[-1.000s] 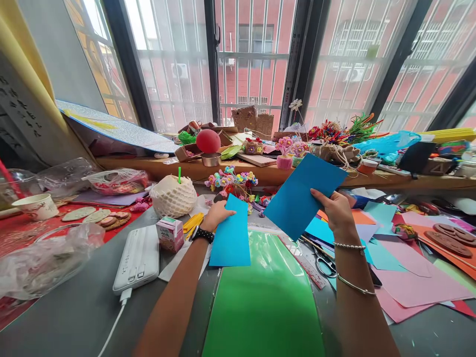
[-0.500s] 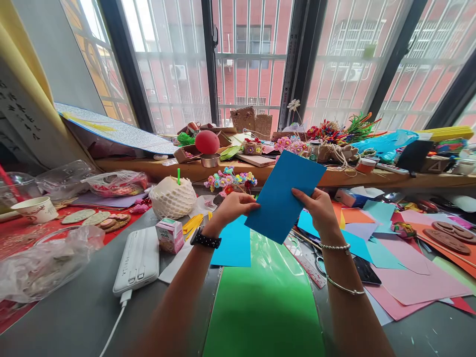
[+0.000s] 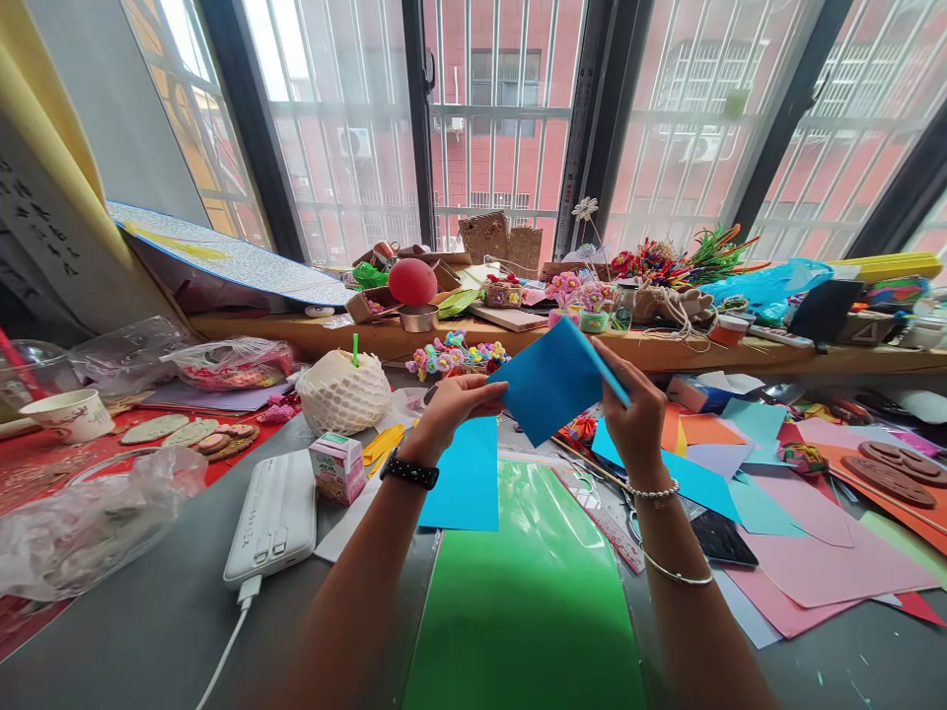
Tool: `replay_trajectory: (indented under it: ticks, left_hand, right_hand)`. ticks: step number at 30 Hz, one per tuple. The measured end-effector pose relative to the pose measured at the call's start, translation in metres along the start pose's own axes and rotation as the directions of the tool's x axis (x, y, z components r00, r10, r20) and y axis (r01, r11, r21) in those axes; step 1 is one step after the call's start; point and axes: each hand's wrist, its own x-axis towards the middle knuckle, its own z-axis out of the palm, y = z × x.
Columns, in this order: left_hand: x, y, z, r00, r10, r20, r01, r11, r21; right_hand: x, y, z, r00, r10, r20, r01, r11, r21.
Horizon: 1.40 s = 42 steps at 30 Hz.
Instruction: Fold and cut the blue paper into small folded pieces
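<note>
A sheet of blue paper (image 3: 553, 383) hangs in the air between my hands, its right part bent back toward me. My left hand (image 3: 460, 406) pinches its left corner between thumb and fingers. Around the bent right part, my right hand (image 3: 634, 406) is closed, with the fingers behind the paper. Under my hands a second, lighter blue sheet (image 3: 468, 483) lies flat, partly over the top of a glossy green mat (image 3: 529, 592). On my left wrist is a black dotted watch band; bracelets circle my right wrist.
On the left stand a white power bank (image 3: 272, 518) with a cable, a small pink carton (image 3: 337, 467) and a coconut in foam netting (image 3: 344, 392). Coloured paper sheets (image 3: 806, 523), scissors (image 3: 633, 521) and a phone (image 3: 721, 540) lie to the right. Craft items crowd the windowsill (image 3: 473, 347).
The blue paper was flat and upright; now its right side is bent over. My right hand has shifted its hold around the bent part, and my left hand has moved slightly left.
</note>
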Motion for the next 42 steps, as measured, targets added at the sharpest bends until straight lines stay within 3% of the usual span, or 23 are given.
replay_trajectory:
  ticks: [3,6,10,18,21,24,27,29,32,34,38,42]
  left_hand:
    - [0.0,0.001,0.0,0.999,0.034,-0.024,-0.036,0.994,-0.108]
    - [0.0,0.001,0.001,0.998,0.052,-0.034,-0.057,0.985,-0.163]
    - [-0.001,0.002,0.003,0.996,0.055,-0.065,-0.066,0.983,-0.174]
    - [0.0,0.002,0.005,0.994,0.051,-0.092,-0.066,0.985,-0.159]
    - [0.0,0.002,0.005,0.994,0.052,-0.096,-0.066,0.988,-0.142]
    - [0.0,0.002,0.003,0.99,0.068,-0.122,-0.08,0.992,-0.099]
    - [-0.001,0.003,-0.002,0.987,0.098,-0.131,-0.102,0.995,-0.021]
    - [-0.002,0.005,-0.003,0.988,0.126,-0.09,-0.121,0.991,0.059]
    - [-0.006,0.01,0.0,0.987,0.163,0.006,-0.161,0.971,0.175]
    - [-0.009,0.013,0.005,0.985,0.166,0.043,-0.172,0.959,0.226]
    - [-0.016,0.018,0.013,0.984,0.163,0.07,-0.176,0.944,0.278]
    - [-0.018,0.02,0.016,0.982,0.172,0.081,-0.188,0.942,0.279]
  right_hand:
    - [-0.001,0.001,0.005,0.939,-0.321,0.121,0.341,0.914,-0.222]
    - [-0.002,0.002,0.011,0.898,-0.394,0.195,0.439,0.825,-0.355]
    - [-0.003,0.002,0.013,0.876,-0.429,0.223,0.483,0.762,-0.431]
    - [-0.002,0.006,0.008,0.874,-0.432,0.221,0.484,0.743,-0.462]
    - [-0.003,0.002,0.012,0.87,-0.426,0.25,0.493,0.753,-0.435]
    - [-0.001,0.0,0.009,0.867,-0.384,0.316,0.477,0.822,-0.31]
    - [0.003,0.005,-0.004,0.798,-0.29,0.529,0.347,0.938,-0.009]
    - [0.005,0.009,-0.013,0.747,-0.205,0.632,0.115,0.977,0.18]
    - [0.005,0.01,-0.015,0.799,-0.042,0.6,-0.233,0.899,0.372]
    - [0.004,0.006,-0.01,0.826,0.084,0.558,-0.373,0.823,0.427]
    - [0.002,-0.005,-0.001,0.809,0.3,0.505,-0.538,0.724,0.432]
    - [0.003,-0.009,-0.002,0.803,0.372,0.465,-0.578,0.678,0.455]
